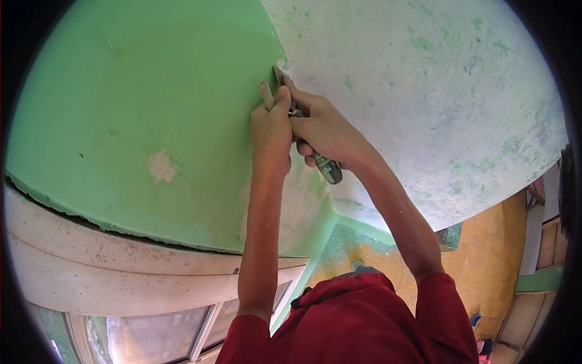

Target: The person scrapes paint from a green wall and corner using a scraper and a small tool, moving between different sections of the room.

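Observation:
High in the corner where two walls meet, both of my hands are raised close together. My right hand is wrapped round a scraper with a dark, paint-spotted handle. Its flat blade points up at the corner edge, beside a small chipped patch. My left hand is closed just left of it, touching or nearly touching the right. A short pale wooden stick sticks up out of that fist; its other end is hidden.
Green paint covers the left wall, with a bare patch. The right wall is whitish with green remnants. Below are a window, a pale beam and a yellow tiled floor with paint flakes near the corner.

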Demonstrator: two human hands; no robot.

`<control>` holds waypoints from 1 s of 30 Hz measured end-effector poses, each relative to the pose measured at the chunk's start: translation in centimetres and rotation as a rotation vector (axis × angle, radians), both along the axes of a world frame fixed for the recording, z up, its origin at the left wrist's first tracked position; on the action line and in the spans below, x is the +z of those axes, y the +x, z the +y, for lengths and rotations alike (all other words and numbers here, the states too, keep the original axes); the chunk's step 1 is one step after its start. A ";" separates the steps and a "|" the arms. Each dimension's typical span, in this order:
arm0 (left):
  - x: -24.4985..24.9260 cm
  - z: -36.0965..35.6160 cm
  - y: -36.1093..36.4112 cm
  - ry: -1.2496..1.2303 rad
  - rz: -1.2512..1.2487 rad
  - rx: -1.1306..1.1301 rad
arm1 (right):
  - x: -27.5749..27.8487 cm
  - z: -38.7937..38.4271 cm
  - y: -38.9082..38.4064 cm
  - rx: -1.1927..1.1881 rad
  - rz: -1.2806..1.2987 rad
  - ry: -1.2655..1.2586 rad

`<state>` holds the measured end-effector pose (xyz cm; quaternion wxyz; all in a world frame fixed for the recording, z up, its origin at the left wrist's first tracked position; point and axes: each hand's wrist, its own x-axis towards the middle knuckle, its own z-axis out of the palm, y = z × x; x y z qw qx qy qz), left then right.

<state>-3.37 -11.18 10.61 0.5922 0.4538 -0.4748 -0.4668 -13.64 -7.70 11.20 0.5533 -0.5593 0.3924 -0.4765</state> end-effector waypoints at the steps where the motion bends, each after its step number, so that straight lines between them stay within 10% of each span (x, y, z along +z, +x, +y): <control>1: 0.5 -0.3 0.0 0.030 -0.020 -0.039 | -0.4 -1.1 0.0 -0.012 0.003 -0.046; 30: -10.3 13.4 10.9 -0.170 -0.450 -0.115 | 0.3 0.0 0.2 -0.144 0.276 -0.003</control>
